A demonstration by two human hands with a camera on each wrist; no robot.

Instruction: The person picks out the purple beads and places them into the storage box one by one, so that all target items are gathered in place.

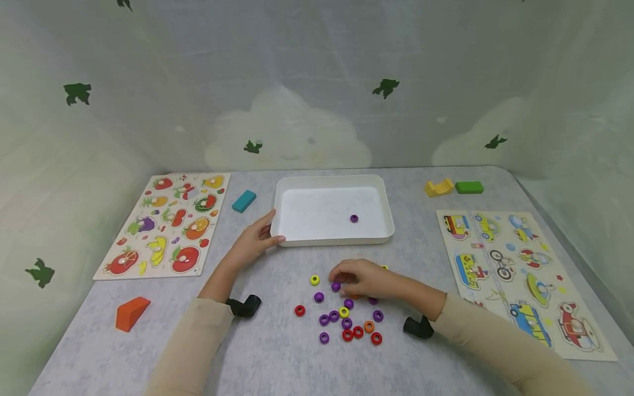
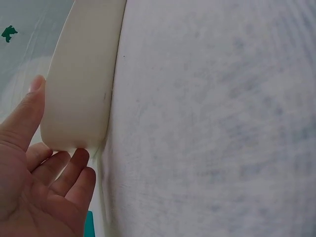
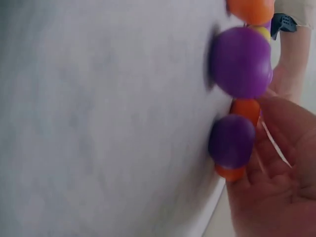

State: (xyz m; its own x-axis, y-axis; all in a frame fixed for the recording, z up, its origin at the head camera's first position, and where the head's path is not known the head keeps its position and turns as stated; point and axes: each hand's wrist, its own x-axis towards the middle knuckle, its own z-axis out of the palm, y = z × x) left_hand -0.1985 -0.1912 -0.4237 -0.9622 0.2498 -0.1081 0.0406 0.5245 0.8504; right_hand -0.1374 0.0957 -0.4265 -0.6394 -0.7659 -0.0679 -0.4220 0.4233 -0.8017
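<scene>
At the near left corner of a white tray (image 1: 332, 242), my left hand (image 1: 251, 240) holds on, thumb along the front and fingers against the side wall. The left wrist view shows the thumb (image 2: 32, 106) at the rim and the fingertips (image 2: 81, 155) under the corner. One purple bead (image 1: 354, 218) lies inside the tray. My right hand (image 1: 366, 279) reaches down among loose beads, thumb and fingers apart around a purple bead (image 1: 335, 286). Close in the right wrist view, purple beads (image 3: 241, 63) and orange beads (image 3: 251, 10) partly hide the fingers.
Several purple, red, yellow and orange beads (image 1: 358, 332) are scattered nearer me. A fruit puzzle board (image 1: 198, 268) lies left, a vehicle puzzle board (image 1: 500, 231) right. Around them sit blue (image 1: 244, 201), orange (image 1: 131, 314), yellow (image 1: 438, 188) and green (image 1: 469, 187) blocks.
</scene>
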